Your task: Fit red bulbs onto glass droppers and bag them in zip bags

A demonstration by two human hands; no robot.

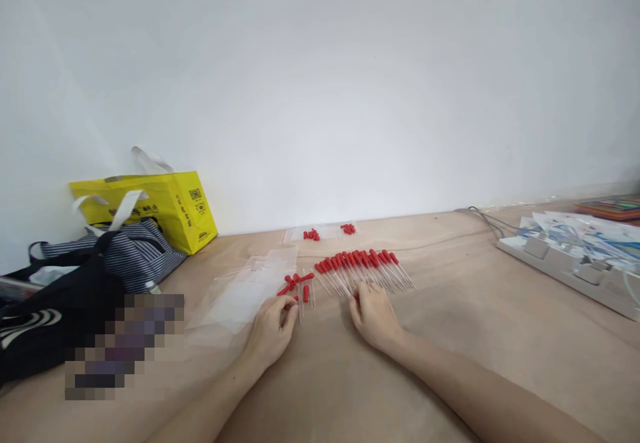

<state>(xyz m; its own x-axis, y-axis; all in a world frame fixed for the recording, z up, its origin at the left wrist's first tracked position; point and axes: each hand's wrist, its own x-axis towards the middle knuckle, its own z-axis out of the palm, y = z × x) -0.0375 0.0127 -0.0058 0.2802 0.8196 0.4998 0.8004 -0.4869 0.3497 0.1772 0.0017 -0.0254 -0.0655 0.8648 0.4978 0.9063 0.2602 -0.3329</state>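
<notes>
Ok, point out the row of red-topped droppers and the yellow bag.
Row of red-topped droppers (365,257), head view, on a red bulb near the middle.
Yellow bag (165,203), head view, on its wide panel.

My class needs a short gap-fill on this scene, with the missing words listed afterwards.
The hand closer to the long row of droppers is the person's ____ hand.
The droppers' bulbs are coloured ____.
The carrier bag behind the striped bag is coloured ____.
Both those bags lie toward the picture's ____ side.
Missing words: right; red; yellow; left.
</notes>
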